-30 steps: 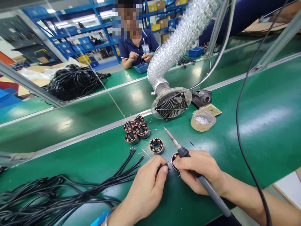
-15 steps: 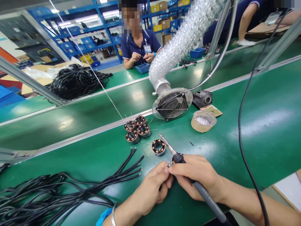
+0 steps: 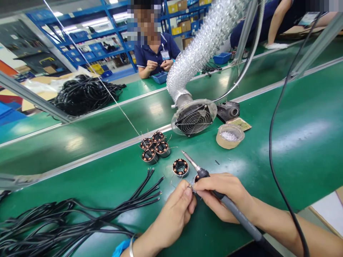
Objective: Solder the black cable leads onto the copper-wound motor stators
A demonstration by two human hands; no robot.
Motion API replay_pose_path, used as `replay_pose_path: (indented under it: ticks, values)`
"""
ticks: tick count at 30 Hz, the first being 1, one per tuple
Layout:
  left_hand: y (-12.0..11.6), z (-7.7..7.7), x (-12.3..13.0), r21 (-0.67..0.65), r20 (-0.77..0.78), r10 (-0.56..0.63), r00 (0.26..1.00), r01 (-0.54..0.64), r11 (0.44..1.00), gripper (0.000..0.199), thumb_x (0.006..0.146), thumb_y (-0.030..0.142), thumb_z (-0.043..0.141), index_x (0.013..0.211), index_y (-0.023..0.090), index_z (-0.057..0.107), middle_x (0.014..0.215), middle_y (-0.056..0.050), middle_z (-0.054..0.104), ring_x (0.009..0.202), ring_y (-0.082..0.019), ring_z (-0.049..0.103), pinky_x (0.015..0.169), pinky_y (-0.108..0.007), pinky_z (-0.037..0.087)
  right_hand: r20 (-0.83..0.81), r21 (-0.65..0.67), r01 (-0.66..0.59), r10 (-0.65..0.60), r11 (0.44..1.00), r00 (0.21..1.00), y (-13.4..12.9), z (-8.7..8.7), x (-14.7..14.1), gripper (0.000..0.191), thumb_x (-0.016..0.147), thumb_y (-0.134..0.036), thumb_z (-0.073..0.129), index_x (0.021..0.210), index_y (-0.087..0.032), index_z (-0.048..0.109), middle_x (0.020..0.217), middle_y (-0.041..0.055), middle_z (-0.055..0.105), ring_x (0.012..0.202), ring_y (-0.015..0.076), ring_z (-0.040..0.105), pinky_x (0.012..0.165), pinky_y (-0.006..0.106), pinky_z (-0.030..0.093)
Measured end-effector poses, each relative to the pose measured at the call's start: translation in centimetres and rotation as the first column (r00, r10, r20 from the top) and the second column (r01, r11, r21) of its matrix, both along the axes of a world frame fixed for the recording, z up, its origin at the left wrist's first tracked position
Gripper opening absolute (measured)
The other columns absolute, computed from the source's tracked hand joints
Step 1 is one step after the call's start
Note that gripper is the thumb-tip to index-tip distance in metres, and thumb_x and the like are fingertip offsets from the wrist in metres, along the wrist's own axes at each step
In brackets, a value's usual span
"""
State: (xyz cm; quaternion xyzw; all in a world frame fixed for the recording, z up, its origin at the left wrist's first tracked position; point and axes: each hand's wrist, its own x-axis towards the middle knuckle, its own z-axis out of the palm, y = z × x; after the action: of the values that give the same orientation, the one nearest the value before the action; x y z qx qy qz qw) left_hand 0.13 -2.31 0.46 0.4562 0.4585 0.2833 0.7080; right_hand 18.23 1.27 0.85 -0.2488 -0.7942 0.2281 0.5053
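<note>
My right hand (image 3: 227, 198) is wrapped round a soldering iron (image 3: 199, 170), its metal tip pointing away to the upper left. A copper-wound stator (image 3: 196, 178) shows only in part behind the iron and the right fingers. Close beside them, my left hand (image 3: 178, 210) pinches a small wire end (image 3: 190, 186) between thumb and forefinger; most of it is hidden. Just beyond the fingertips stands another stator (image 3: 180, 167) with thin loose leads. Several more stators (image 3: 155, 147) are grouped further off to the left.
Black cables (image 3: 66, 221) spread over the bench at left. A fume fan (image 3: 194, 119) hangs from a foil duct (image 3: 203, 46). A tub of metallic bits (image 3: 229, 136) stands near an iron stand (image 3: 229, 110). A black cord (image 3: 272, 142) hangs at right. A co-worker (image 3: 158, 53) sits opposite.
My fingers have parted slightly, so the wire end shows more between them. The soldering iron stays in my right hand, almost unmoved. The whole view has shifted slightly.
</note>
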Motion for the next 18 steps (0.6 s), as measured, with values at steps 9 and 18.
replay_pose_path:
  ticks: [9, 18]
  values:
    - [-0.2, 0.0, -0.2, 0.027, -0.045, -0.021, 0.999, 0.022, 0.999, 0.045, 0.098, 0.058, 0.035, 0.08, 0.019, 0.046, 0.062, 0.007, 0.038, 0.045, -0.006, 0.024, 0.043, -0.022, 0.019, 0.068, 0.115, -0.002, -0.006, 0.993, 0.998, -0.6, -0.6, -0.3, 0.024, 0.086, -0.001, 0.052, 0.103, -0.017, 0.061, 0.068, 0.0007, 0.067, 0.057, 0.0112, 0.06, 0.056, 0.021, 0.051]
    - [0.3, 1.0, -0.6, 0.362, -0.409, 0.03, 0.912, 0.132, 0.923, 0.028, 0.101, 0.041, 0.039, 0.086, 0.02, 0.051, 0.075, 0.003, 0.048, 0.07, -0.014, 0.042, 0.065, -0.026, 0.033, -0.027, -0.074, 0.033, -0.035, 0.997, 0.999, -0.3, -1.1, 0.0, 0.024, 0.087, -0.004, 0.06, 0.106, -0.019, 0.062, 0.088, 0.0018, 0.074, 0.07, 0.0105, 0.07, 0.068, 0.018, 0.058]
